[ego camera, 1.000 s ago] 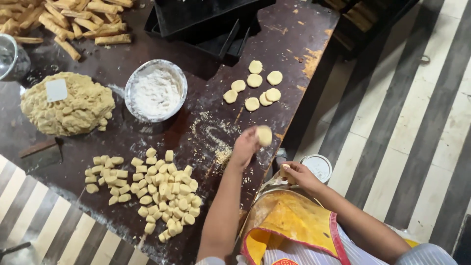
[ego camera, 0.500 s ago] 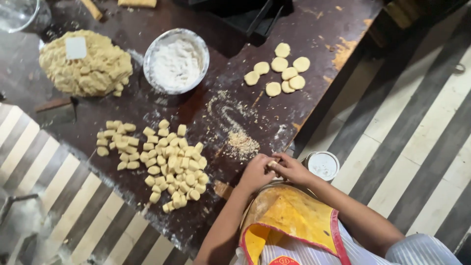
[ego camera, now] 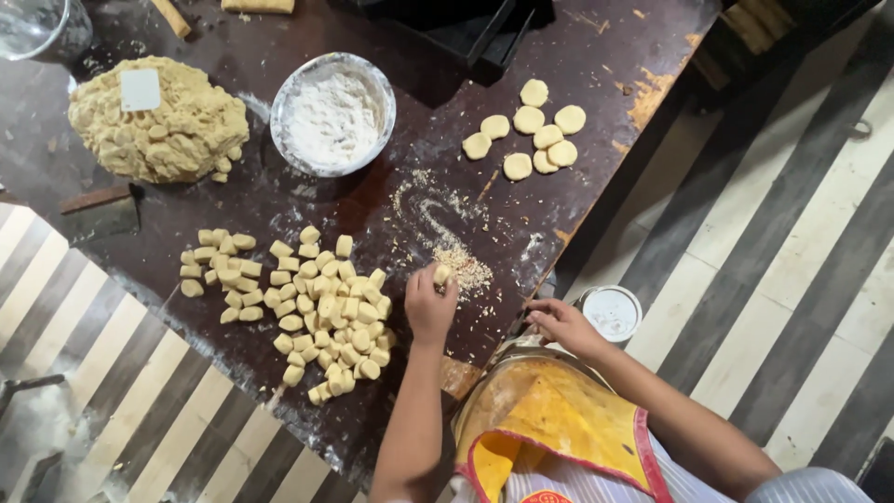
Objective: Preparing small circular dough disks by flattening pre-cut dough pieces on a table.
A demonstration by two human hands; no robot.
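My left hand (ego camera: 430, 305) is closed on a small dough piece (ego camera: 441, 274) just right of a heap of several cut dough pieces (ego camera: 298, 298) on the dark wooden table (ego camera: 279, 200). My right hand (ego camera: 559, 323) rests open at the table's near edge, holding nothing. Several flattened dough rounds (ego camera: 533, 135) lie at the far right of the table. A little pile of crumbs (ego camera: 466, 265) sits beside my left hand.
A metal bowl of flour (ego camera: 331, 114) stands at the back middle, and a big lump of dough (ego camera: 158, 121) with a white scraper on it lies left. A round white lid (ego camera: 610, 312) is on the striped floor. A yellow apron (ego camera: 549, 424) covers my lap.
My left hand left the dough rounds, came back toward my right hand at the table's edge, and now holds a piece by the heap. The view has shifted.
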